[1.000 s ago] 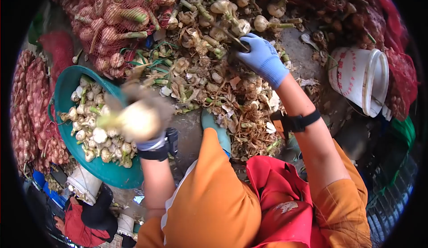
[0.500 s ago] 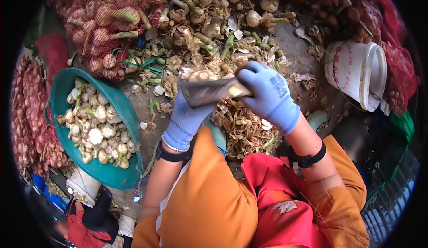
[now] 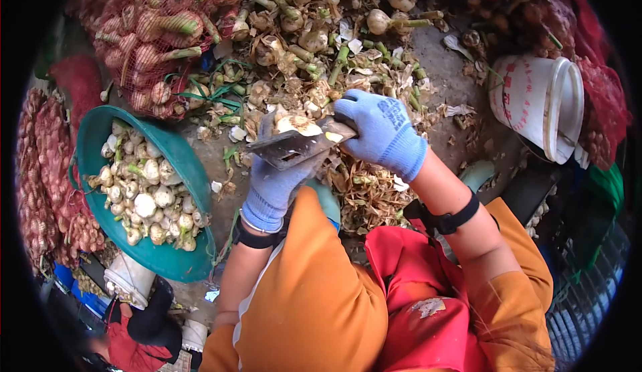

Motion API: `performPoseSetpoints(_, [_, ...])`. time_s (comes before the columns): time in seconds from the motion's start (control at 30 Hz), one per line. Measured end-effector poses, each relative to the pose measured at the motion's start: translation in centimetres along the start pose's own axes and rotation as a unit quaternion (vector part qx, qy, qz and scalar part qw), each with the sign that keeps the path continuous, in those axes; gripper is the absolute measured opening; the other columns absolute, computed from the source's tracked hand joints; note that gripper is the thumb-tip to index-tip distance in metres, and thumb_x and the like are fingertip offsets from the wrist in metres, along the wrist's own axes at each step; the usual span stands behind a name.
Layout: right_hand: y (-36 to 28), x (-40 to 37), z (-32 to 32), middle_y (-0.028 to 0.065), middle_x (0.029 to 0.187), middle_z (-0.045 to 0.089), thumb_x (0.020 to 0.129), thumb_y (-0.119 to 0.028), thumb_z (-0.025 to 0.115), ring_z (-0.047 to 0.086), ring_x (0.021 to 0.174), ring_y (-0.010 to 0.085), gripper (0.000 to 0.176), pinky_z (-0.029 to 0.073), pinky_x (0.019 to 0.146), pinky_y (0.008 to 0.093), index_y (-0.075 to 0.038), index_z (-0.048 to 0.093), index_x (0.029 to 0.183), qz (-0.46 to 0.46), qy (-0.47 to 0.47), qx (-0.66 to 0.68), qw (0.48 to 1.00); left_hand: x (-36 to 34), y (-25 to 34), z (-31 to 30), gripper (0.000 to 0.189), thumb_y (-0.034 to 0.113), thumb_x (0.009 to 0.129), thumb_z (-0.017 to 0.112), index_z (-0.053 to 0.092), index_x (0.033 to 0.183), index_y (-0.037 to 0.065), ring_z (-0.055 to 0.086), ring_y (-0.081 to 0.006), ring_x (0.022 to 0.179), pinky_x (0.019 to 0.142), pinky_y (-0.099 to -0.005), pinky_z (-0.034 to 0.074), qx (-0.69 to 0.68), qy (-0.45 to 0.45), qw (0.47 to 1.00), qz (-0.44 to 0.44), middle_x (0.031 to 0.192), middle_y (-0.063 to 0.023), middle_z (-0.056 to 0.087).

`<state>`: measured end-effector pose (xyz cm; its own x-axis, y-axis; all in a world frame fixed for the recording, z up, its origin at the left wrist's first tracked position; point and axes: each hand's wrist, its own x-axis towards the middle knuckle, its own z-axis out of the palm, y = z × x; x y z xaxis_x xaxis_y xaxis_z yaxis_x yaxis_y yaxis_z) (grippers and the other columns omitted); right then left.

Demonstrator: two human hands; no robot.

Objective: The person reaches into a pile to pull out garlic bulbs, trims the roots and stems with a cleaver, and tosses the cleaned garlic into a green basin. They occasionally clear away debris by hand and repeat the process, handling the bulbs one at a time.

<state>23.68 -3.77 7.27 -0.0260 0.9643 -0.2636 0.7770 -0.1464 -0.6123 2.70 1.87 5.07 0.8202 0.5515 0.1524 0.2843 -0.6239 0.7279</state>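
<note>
Garlic bulb (image 3: 294, 124) sits in front of the person's orange-clad knees and red apron (image 3: 414, 305), gripped in the gloved left hand (image 3: 274, 178), whose fingers curl tightly up around its underside. The gloved right hand (image 3: 381, 131) is closed firmly on the handle of a broad knife (image 3: 291, 148), and the blade lies flat across the bulb, touching it just below its pale top. Both forearms wear a black strap (image 3: 445, 218). Beneath the hands lies a heap of dry roots and skins (image 3: 368, 191). To the left, a green basin (image 3: 164, 261) holds trimmed white bulbs (image 3: 144, 191). To the right, a white bucket (image 3: 535, 104) lies tipped on its side. Farther off, untrimmed garlic with green stalks (image 3: 301, 11) is piled on the ground, beside a red mesh sack (image 3: 154, 37) stuffed with more.
</note>
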Motion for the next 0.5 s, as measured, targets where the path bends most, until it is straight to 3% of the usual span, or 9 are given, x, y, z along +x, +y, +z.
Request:
performPoseSetpoints(0.1, [1.2,1.2,1.7,0.0131,0.088,0.066,0.078,-0.028,0.064,0.066,0.087,0.0340,0.021,0.053,0.074,0.0448,-0.012,0.066,0.091,0.044,0.008,-0.014,0.999,-0.7,0.1,-1.0,0.047,-0.003,0.083,0.069,0.048,0.123,0.005,0.062,-0.0185,0.099,0.081,-0.0282,0.055,-0.659,0.051,0.706,-0.256,0.111,-0.0097,0.059])
performPoseSetpoints(0.13, [2.2,2.4,1.0,0.0123,0.082,0.069,0.080,-0.025,0.063,0.070,0.078,0.0286,0.020,0.055,0.070,0.0390,-0.008,0.067,0.090,0.234,-0.095,0.003,0.968,1.1,4.3,-1.7,0.051,-0.001,0.080,0.071,0.046,0.124,0.004,0.058,-0.0201,0.100,0.083,-0.0295,0.052,-0.635,0.145,0.732,-0.201,0.112,-0.0101,0.055])
performPoseSetpoints(0.2, [5.9,1.8,1.4,0.0092,0.073,0.069,0.082,-0.018,0.066,0.067,0.069,0.0182,0.018,0.053,0.068,0.0322,-0.003,0.068,0.091,0.322,0.003,0.326,0.889,0.8,2.0,-2.5,0.059,0.009,0.076,0.077,0.045,0.125,0.003,0.056,-0.0227,0.107,0.092,-0.0354,0.050,-0.311,-0.040,0.948,-0.050,0.116,-0.0126,0.054])
performPoseSetpoints(0.23, [5.5,1.8,1.3,0.0046,0.075,0.068,0.083,-0.017,0.068,0.064,0.070,0.0107,0.020,0.052,0.066,0.0286,0.001,0.068,0.093,0.286,-0.002,0.392,0.874,1.5,2.5,-2.1,0.075,0.022,0.078,0.080,0.039,0.139,0.007,0.054,-0.0243,0.122,0.103,-0.0396,0.044,-0.343,0.015,0.936,-0.077,0.134,-0.0127,0.051])
performPoseSetpoints(0.27, [3.2,1.5,0.9,0.0036,0.077,0.067,0.084,-0.021,0.069,0.062,0.068,0.0107,0.023,0.051,0.065,0.0275,0.000,0.068,0.094,0.257,-0.017,0.519,0.815,0.7,0.9,0.4,0.087,0.023,0.076,0.082,0.032,0.145,0.005,0.054,-0.0250,0.118,0.103,-0.0390,0.043,-0.478,0.062,0.807,-0.342,0.134,-0.0127,0.050])
performPoseSetpoints(0.33, [1.6,1.6,1.5,0.0028,0.072,0.065,0.080,-0.028,0.070,0.059,0.061,0.0089,0.027,0.048,0.054,0.0275,-0.003,0.067,0.089,0.229,-0.015,0.575,0.785,1.5,0.1,0.4,0.093,0.021,0.077,0.081,0.026,0.149,0.004,0.054,-0.0230,0.115,0.102,-0.0356,0.044,-0.205,0.001,0.954,-0.217,0.133,-0.0123,0.049])
performPoseSetpoints(0.4, [-0.3,2.0,-0.4,0.0045,0.077,0.065,0.079,-0.030,0.070,0.063,0.069,0.0165,0.028,0.051,0.066,0.0341,-0.005,0.067,0.091,0.212,-0.035,0.448,0.868,-0.2,-2.4,3.6,0.085,0.016,0.074,0.082,0.036,0.144,0.001,0.047,-0.0259,0.129,0.107,-0.0351,0.042,-0.377,0.060,0.885,-0.268,0.141,-0.0145,0.046])
performPoseSetpoints(0.47, [-1.3,1.9,0.0,0.0097,0.090,0.066,0.075,-0.029,0.069,0.066,0.078,0.0295,0.026,0.052,0.071,0.0396,-0.009,0.066,0.093,-0.045,0.101,0.187,0.976,0.1,-1.0,1.3,0.068,0.005,0.078,0.074,0.044,0.139,0.001,0.059,-0.0217,0.114,0.099,-0.0311,0.048,-0.696,0.053,0.643,-0.315,0.128,-0.0128,0.058])
performPoseSetpoints(0.5, [-1.8,1.5,-1.0,0.0136,0.100,0.064,0.073,-0.030,0.069,0.065,0.086,0.0370,0.027,0.053,0.075,0.0434,-0.012,0.066,0.093,-0.039,0.031,0.094,0.994,-2.0,-1.9,1.4,0.052,-0.002,0.082,0.065,0.049,0.132,0.000,0.065,-0.0185,0.099,0.089,-0.0279,0.053,-0.573,0.029,0.751,-0.326,0.114,-0.0107,0.065])
